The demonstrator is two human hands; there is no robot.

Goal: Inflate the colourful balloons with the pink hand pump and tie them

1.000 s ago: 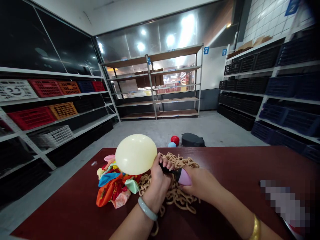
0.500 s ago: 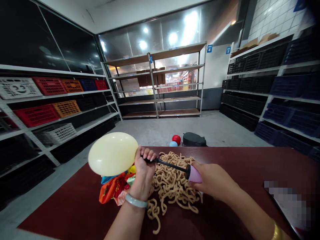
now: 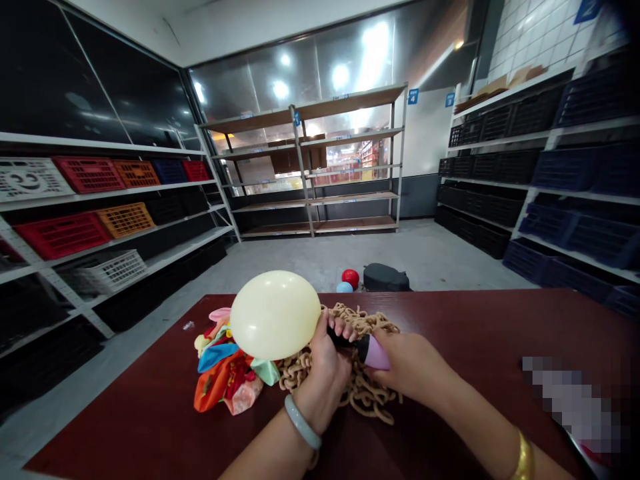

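A pale yellow balloon (image 3: pixel 275 314), partly inflated, sits on the nozzle of a hand pump (image 3: pixel 367 351) with a purple body and black front. My left hand (image 3: pixel 327 363) is shut around the pump's front end and the balloon's neck. My right hand (image 3: pixel 407 365) grips the purple body, pushed in close to the left hand so the rod is hidden. Both hands hover over a heap of tan cord (image 3: pixel 360 393) on the dark red table (image 3: pixel 475 340).
A pile of limp coloured balloons (image 3: pixel 227 373) lies left of the cord. On the floor beyond the table sit a red ball (image 3: pixel 351 277), a blue ball (image 3: pixel 343 288) and a black bag (image 3: pixel 385 278). Shelves with crates line both sides.
Half a second ago the pump was drawn out with its black rod showing; now the hands have come together, the rod is pushed in, and the balloon looks slightly fuller.
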